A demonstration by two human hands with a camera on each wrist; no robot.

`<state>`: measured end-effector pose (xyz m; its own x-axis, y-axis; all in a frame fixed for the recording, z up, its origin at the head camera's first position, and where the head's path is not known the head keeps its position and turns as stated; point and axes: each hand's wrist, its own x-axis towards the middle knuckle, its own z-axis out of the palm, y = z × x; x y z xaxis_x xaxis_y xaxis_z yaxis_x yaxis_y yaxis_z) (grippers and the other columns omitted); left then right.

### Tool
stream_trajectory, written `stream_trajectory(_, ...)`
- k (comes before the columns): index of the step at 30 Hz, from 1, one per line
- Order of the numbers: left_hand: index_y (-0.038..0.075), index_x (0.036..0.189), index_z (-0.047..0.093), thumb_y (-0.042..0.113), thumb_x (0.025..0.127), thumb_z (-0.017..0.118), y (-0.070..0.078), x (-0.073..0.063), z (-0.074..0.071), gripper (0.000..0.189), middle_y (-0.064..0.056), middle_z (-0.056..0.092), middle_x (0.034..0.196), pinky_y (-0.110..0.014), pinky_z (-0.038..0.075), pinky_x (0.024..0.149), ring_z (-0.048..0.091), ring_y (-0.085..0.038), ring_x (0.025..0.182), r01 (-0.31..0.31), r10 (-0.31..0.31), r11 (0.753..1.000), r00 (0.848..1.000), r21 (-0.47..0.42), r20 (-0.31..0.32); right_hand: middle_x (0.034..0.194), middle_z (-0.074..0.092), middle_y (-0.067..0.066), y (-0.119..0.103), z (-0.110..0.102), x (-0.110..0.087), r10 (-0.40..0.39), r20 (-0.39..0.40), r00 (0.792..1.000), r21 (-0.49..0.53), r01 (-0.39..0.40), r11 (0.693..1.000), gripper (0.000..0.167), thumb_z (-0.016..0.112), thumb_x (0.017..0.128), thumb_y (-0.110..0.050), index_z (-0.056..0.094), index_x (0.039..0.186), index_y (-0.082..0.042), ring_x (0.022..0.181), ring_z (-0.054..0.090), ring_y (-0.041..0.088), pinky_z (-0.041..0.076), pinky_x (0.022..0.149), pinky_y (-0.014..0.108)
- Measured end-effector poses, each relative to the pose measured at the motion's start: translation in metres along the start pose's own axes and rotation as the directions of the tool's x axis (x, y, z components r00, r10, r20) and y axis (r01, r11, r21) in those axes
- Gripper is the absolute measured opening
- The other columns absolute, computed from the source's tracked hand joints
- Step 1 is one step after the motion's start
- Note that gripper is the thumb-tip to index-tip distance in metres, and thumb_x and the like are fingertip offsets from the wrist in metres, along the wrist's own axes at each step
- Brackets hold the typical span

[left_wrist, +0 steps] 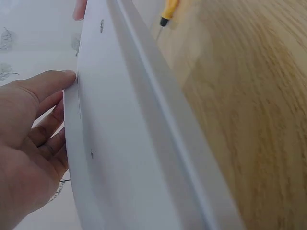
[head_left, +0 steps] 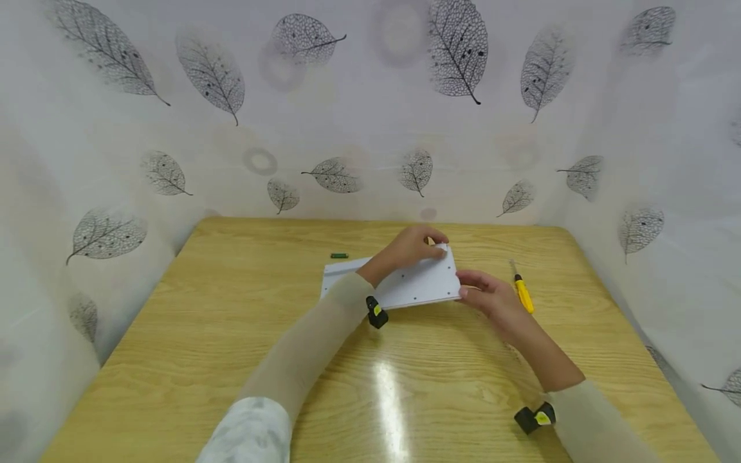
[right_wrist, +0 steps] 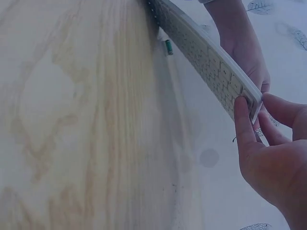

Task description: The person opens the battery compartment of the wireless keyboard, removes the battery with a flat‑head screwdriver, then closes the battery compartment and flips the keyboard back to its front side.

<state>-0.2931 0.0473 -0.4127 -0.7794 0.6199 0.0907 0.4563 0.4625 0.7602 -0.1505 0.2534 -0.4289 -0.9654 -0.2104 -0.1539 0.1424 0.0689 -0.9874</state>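
Observation:
A white keyboard (head_left: 422,280) is held tilted over the table, its flat back with small screw holes facing the head camera. Rows of keys show on the other face of the keyboard (right_wrist: 213,67) in the right wrist view. My left hand (head_left: 412,247) grips its far edge near the right end. In the left wrist view the left thumb lies along that edge, with the fingers of the left hand (left_wrist: 29,139) behind. My right hand (head_left: 494,302) pinches the right end by its near corner. One finger of the right hand (right_wrist: 273,153) presses on the key side.
A small green battery (head_left: 339,256) lies on the wooden table (head_left: 243,334) behind the keyboard's left part. To the right of the right hand is a yellow screwdriver (head_left: 523,292), its shaft pointing away. A leaf-patterned curtain (head_left: 365,116) surrounds the table's back and sides.

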Motion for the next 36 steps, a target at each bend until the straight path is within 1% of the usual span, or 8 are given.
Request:
stream_trajectory(3,0.016,0.125,0.072,0.027,0.093,0.073,0.005,-0.002,-0.007,0.034,0.006,0.068,0.110,-0.024,0.048,0.065,0.057,-0.013,0.082,-0.010,0.010,0.999,1.000,-0.031,-0.029,0.133,0.056,0.001,-0.010,0.001,0.000,-0.038,0.007,0.999,0.007,0.038,0.999,0.057,0.063,0.101,-0.018,0.041,0.148,0.005,0.111,0.065,0.008,0.053,0.097,0.023)
stream_trajectory(7,0.016,0.126,0.071,0.027,0.093,0.073,0.012,-0.004,-0.014,0.035,0.006,0.067,0.110,-0.023,0.049,0.061,0.057,-0.013,0.079,-0.006,0.001,0.997,0.998,-0.082,-0.066,0.132,0.056,0.000,-0.024,0.003,-0.002,-0.079,0.012,0.997,0.015,0.078,0.997,0.054,0.061,0.102,-0.017,0.042,0.147,0.006,0.111,0.065,0.008,0.053,0.096,0.021)
stream_trajectory(15,0.016,0.130,0.069,0.028,0.094,0.071,0.026,-0.005,-0.030,0.038,0.001,0.068,0.118,-0.023,0.052,0.063,0.061,-0.014,0.085,-0.024,0.011,0.992,0.995,-0.126,-0.102,0.132,0.055,0.001,-0.049,0.004,-0.006,-0.140,0.011,0.990,0.028,0.140,0.990,0.044,0.060,0.102,-0.015,0.050,0.142,0.001,0.110,0.066,0.009,0.052,0.097,0.022)
stream_trajectory(18,0.016,0.129,0.069,0.028,0.094,0.071,0.031,-0.007,-0.036,0.037,0.000,0.068,0.118,-0.022,0.051,0.062,0.061,-0.014,0.083,-0.031,0.013,0.989,0.993,-0.145,-0.121,0.135,0.054,0.003,-0.058,0.004,-0.007,-0.162,0.021,0.987,0.011,0.162,0.987,0.044,0.059,0.103,-0.016,0.049,0.142,0.000,0.111,0.066,0.010,0.052,0.098,0.022)
stream_trajectory(21,0.016,0.128,0.070,0.027,0.093,0.072,0.037,-0.009,-0.042,0.036,0.000,0.068,0.117,-0.023,0.051,0.061,0.061,-0.014,0.080,-0.033,0.008,0.984,0.990,-0.177,-0.140,0.135,0.055,0.003,-0.066,0.005,-0.008,-0.187,0.025,0.982,0.019,0.186,0.982,0.044,0.059,0.103,-0.014,0.049,0.143,0.001,0.111,0.066,0.010,0.052,0.098,0.023)
stream_trajectory(25,0.016,0.126,0.071,0.028,0.094,0.072,0.043,-0.012,-0.048,0.034,0.000,0.066,0.115,-0.024,0.052,0.062,0.062,-0.015,0.080,-0.040,0.004,0.976,0.986,-0.214,-0.165,0.133,0.056,0.003,-0.077,0.006,-0.009,-0.226,0.031,0.974,0.025,0.225,0.974,0.043,0.058,0.103,-0.013,0.050,0.142,0.002,0.110,0.066,0.010,0.052,0.098,0.022)
stream_trajectory(31,0.017,0.123,0.071,0.028,0.094,0.073,0.052,-0.016,-0.057,0.031,0.000,0.066,0.113,-0.023,0.054,0.066,0.063,-0.015,0.084,-0.077,0.020,0.968,0.973,-0.239,-0.232,0.131,0.059,0.004,-0.095,0.007,-0.012,-0.280,0.043,0.959,0.024,0.279,0.960,0.040,0.057,0.103,-0.012,0.052,0.140,0.002,0.110,0.066,0.013,0.053,0.097,0.024)
stream_trajectory(36,0.017,0.124,0.070,0.031,0.093,0.074,0.061,-0.021,-0.063,0.034,-0.001,0.065,0.112,-0.025,0.055,0.069,0.064,-0.015,0.087,-0.099,0.024,0.959,0.962,-0.267,-0.272,0.126,0.064,0.001,-0.107,0.007,-0.015,-0.327,0.048,0.944,-0.006,0.327,0.945,0.035,0.056,0.103,-0.011,0.057,0.136,-0.002,0.109,0.065,0.013,0.052,0.097,0.021)
